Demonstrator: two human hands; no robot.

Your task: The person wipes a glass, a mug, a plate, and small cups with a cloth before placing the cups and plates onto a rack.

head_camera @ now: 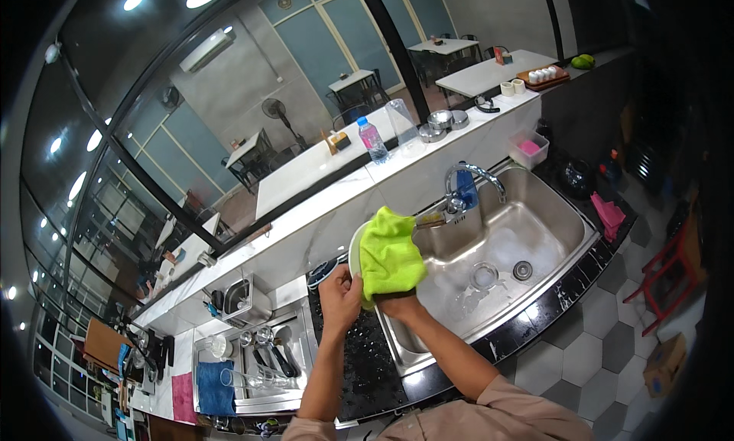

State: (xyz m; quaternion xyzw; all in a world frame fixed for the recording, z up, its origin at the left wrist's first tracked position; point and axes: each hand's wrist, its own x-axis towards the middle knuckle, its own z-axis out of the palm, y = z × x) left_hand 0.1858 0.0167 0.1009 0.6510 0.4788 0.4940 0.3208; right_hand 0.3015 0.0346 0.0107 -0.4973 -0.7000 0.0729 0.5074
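My left hand [338, 295] grips the edge of a white dish [355, 252], perhaps a plate or bowl, held up left of the sink. Over the dish's face lies a lime-green cloth [393, 252], which hides most of it. My right hand [401, 306] is at the cloth's lower edge, its fingers hidden by the fabric. Just beyond the dish and to the right is the stainless steel sink [459, 320], with suds and water on its bottom. A chrome faucet [481, 171] arches over its back edge.
Left of me, a metal drain tray [246, 404] holds glasses, tools with dark handles and a blue cloth [216, 386]. Along the ledge stand a plastic bottle [373, 140], a clear tumbler [404, 126] and metal tins [440, 120]. A pink cloth [608, 214] lies at the right counter end.
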